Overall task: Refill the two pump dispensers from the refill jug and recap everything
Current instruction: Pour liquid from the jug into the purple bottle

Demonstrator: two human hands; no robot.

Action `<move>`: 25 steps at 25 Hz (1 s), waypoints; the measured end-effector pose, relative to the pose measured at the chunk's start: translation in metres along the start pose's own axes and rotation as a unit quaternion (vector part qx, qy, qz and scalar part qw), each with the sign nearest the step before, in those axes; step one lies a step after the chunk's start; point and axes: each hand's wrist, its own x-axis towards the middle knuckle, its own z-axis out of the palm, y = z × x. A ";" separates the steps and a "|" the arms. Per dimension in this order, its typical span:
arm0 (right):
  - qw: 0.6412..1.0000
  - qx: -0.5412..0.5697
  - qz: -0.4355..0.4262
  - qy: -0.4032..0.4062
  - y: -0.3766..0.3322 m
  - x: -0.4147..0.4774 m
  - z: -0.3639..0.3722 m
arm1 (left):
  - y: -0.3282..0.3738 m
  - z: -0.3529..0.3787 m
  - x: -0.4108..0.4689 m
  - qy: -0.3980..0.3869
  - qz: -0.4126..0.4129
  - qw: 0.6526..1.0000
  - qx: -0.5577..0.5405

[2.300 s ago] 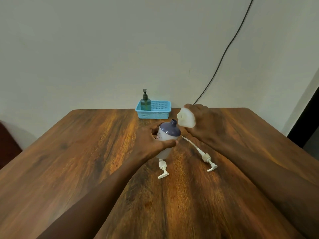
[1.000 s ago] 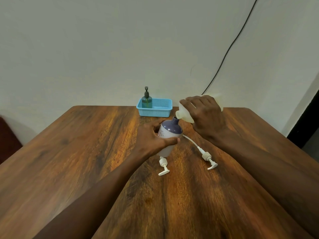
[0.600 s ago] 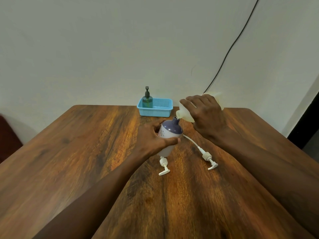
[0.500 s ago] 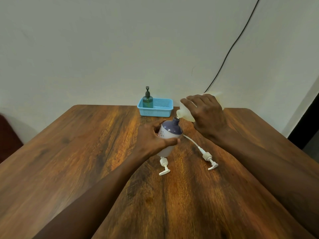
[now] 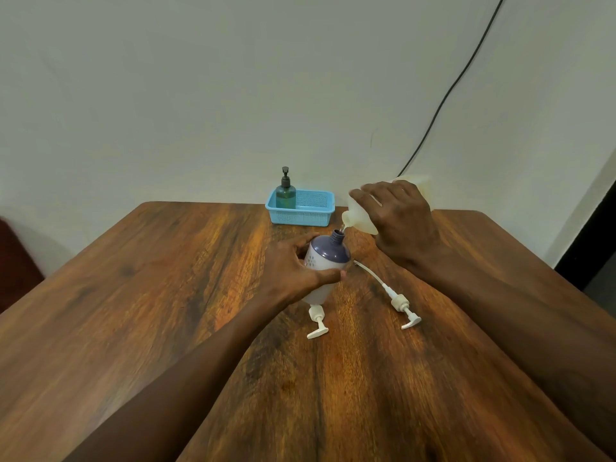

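On the wooden table, the left hand grips the uncapped purple-topped dispenser standing near mid-table, two loose white pump heads lie beside it, and the right hand grasps the tilted refill jug, spout over its neck.

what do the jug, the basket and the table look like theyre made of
Jug: looks like translucent, milky plastic; light passes through its cream body.
Basket: light blue plastic, judging by its moulded mesh walls.
Table: wood or wood-look laminate, with a brown grain and slight sheen.
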 end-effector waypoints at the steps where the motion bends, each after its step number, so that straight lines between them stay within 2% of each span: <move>1: 1.000 -0.001 -0.002 0.002 0.001 0.000 0.000 | -0.001 0.000 0.000 -0.001 -0.001 1.000 0.002; 25: 1.000 -0.007 -0.028 0.006 0.004 -0.001 0.003 | 0.002 0.002 -0.002 -0.014 -0.001 1.000 -0.003</move>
